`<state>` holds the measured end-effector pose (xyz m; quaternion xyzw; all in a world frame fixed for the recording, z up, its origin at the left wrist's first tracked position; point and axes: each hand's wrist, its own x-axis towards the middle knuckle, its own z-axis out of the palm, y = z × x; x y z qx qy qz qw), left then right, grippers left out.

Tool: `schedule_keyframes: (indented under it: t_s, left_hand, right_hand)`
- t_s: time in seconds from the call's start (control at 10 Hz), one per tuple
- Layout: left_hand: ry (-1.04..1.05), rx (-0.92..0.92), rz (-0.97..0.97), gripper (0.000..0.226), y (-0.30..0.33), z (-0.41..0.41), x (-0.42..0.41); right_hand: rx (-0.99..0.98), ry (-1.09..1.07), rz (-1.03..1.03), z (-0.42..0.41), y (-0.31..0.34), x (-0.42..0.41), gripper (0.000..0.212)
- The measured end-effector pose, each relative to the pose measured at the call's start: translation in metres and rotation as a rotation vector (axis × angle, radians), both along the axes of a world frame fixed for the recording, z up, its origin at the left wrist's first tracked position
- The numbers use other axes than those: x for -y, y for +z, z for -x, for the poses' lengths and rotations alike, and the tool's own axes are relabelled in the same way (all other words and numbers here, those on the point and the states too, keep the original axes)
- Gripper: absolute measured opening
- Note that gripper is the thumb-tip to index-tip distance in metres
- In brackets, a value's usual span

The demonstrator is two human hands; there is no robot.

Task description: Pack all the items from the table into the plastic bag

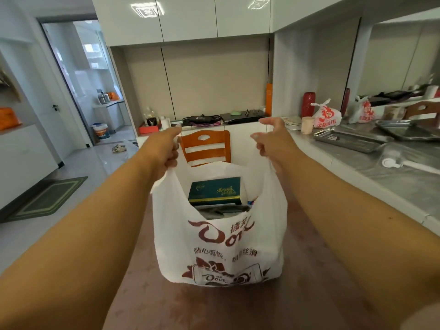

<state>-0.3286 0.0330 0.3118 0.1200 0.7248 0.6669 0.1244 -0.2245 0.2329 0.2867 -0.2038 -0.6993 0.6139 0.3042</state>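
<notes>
White plastic with dark red Dove lettering, the plastic bag [220, 246] stands on the brown table [309, 294], its mouth pulled wide. Inside it, a dark green box [215, 190] with gold script lies on top, tilted toward the camera; under it sits something dark and flat that I cannot identify, and a sliver of colourful packaging shows at the right edge of the opening. Whatever fills the lower bag is hidden by the printed front wall. The left hand [167, 151] is clenched around the bag's left handle, knuckles up. The right hand [270, 139] grips the right handle with the lower fingers curled, while its thumb and forefinger stick out loosely above. An orange wooden chair [206, 147] stands just behind the bag, its seat hidden by it. On the grey counter [404, 186] to the right lie metal trays [352, 139], partly cut off by the frame edge, beside a smaller white printed bag [327, 115] whose contents cannot be seen.
</notes>
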Motion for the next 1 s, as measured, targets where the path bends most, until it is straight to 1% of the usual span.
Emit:
schedule_keyframes:
  t_s: [0.1, 0.2, 0.3, 0.4, 0.5, 0.6, 0.8, 0.9, 1.0]
  left_hand:
    - [0.024, 0.010, -0.050, 0.022, 0.010, 0.012, 0.003]
    - [0.037, -0.010, 0.143, 0.014, -0.011, 0.010, -0.002]
    - [-0.033, -0.062, 0.325, 0.014, -0.051, 0.004, -0.007]
    - [-0.073, -0.132, 0.377, 0.017, -0.070, 0.004, -0.012]
    - [-0.069, -0.116, 0.364, 0.013, -0.067, 0.001, -0.013]
    - [-0.056, -0.097, 0.365, 0.024, -0.069, 0.006, -0.011]
    - [-0.072, -0.139, 0.445, 0.020, -0.075, 0.006, -0.004]
    - [-0.076, -0.047, 0.377, 0.023, -0.076, 0.004, -0.002]
    - [-0.077, -0.041, 0.313, 0.030, -0.081, 0.005, 0.000]
  right_hand:
    - [-0.064, 0.006, -0.057, 0.002, 0.005, -0.008, 0.037]
    - [0.110, 0.054, -0.137, 0.005, -0.008, -0.012, 0.040]
    - [0.313, 0.078, -0.184, 0.010, -0.038, -0.013, 0.044]
    - [0.315, 0.069, -0.221, 0.014, -0.050, -0.011, 0.042]
    - [0.335, 0.082, -0.257, 0.017, -0.049, -0.007, 0.043]
    - [0.374, 0.098, -0.287, 0.016, -0.048, -0.003, 0.046]
    - [0.427, 0.093, -0.315, 0.013, -0.051, 0.000, 0.048]
    - [0.426, 0.087, -0.354, 0.007, -0.051, 0.005, 0.049]
    - [0.428, 0.059, -0.409, 0.005, -0.049, 0.007, 0.052]
